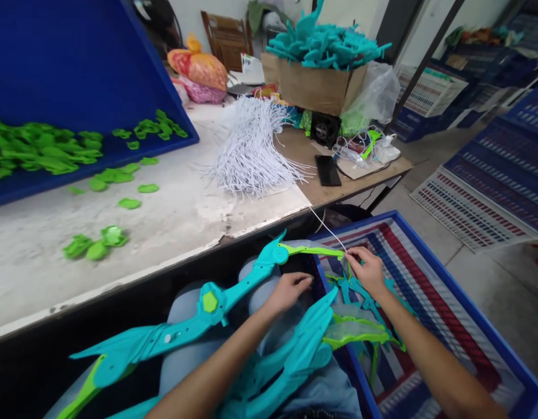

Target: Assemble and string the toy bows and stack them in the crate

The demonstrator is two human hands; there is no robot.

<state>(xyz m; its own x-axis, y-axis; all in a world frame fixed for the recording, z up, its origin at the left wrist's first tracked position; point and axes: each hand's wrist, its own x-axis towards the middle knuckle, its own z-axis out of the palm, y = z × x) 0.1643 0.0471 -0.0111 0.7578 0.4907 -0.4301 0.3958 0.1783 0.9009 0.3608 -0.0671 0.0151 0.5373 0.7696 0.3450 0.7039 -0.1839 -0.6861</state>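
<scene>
In the head view, a teal toy bow (181, 333) lies across the person's lap, below the near edge of the worktop (181, 224), a green pentagon at its middle. The right hand (367, 269) pinches a thin white string (327, 227) between thumb and fingertips at the tip of the bow's green limb (314, 251). The string slants up toward the worktop's near right part. The left hand (289, 292) is just below that limb, its fingers loosely bent; whether they grip anything I cannot tell.

More teal bows (295, 355) lie on the lap, and others are in a blue-rimmed basket (465, 302) on the right. On the worktop, a bundle of white strings (251, 151) lies near the middle, with a black phone (327, 170) to its right, near the near edge. A cardboard box (312, 84) of teal parts (325, 43) stands toward the far edge. Loose green pieces (98, 250) lie at the left, beside a blue tray (89, 64) holding many more.
</scene>
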